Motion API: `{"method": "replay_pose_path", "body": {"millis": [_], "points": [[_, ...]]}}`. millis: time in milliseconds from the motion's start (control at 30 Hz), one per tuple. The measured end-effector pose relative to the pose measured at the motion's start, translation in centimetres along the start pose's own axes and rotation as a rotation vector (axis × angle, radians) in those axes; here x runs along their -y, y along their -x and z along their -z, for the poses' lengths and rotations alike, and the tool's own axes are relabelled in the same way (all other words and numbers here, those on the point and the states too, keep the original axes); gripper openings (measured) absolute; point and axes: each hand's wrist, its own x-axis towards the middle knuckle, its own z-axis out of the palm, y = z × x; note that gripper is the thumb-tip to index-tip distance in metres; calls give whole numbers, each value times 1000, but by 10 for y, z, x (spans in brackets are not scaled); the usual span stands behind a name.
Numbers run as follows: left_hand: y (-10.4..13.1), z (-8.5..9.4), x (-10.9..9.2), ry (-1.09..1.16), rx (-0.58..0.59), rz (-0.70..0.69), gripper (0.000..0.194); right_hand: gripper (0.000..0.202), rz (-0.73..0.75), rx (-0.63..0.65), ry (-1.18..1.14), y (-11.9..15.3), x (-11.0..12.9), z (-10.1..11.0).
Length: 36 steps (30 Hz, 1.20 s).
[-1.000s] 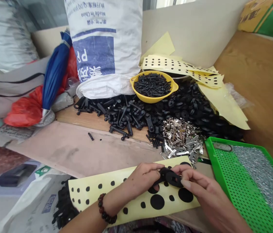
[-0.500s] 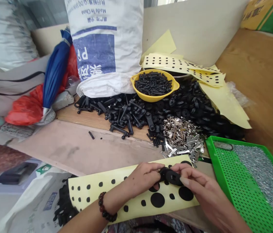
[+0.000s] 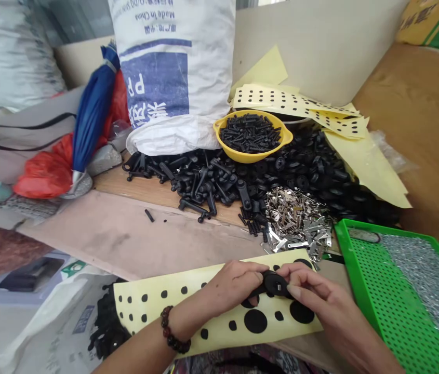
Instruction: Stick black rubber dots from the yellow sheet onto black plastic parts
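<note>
A black round plastic part (image 3: 276, 283) is held between my two hands, above a yellow sheet (image 3: 184, 306) with black round and small dark stickers. My left hand (image 3: 233, 288), with a beaded bracelet at the wrist, pinches the part's left side between thumb and finger. On the right side, my right hand (image 3: 316, 296) grips its edge with thumb and fingertips. A small light slot shows in the disc's face. Just beyond the sheet lies a heap of small metal pieces (image 3: 295, 213).
A yellow bowl (image 3: 242, 157) of black screw-like pieces stands before a white sack (image 3: 207, 52). Black handles (image 3: 207, 182) and black discs (image 3: 320, 176) are piled around it. At right is a green tray (image 3: 375, 291) of metal bits; a blue umbrella (image 3: 92, 114) leans left.
The whole view has shifted slightly. Between my fingers the black part has turned a little, and the slot in its face now shows lighter. Both hands keep their hold.
</note>
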Motion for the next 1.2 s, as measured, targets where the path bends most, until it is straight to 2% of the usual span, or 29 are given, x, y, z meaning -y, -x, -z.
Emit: {"method": "replay_pose_path", "body": {"millis": [467, 800, 967, 1200], "points": [[0, 1, -3, -2, 19, 20, 23, 32, 23, 37, 72, -2, 9, 2], [0, 1, -3, -5, 23, 10, 23, 31, 10, 38, 56, -2, 6, 3], [0, 1, -1, 10, 22, 15, 23, 30, 41, 13, 73, -3, 0, 3], [1, 1, -2, 20, 16, 19, 22, 27, 77, 42, 56, -5, -6, 5]]}}
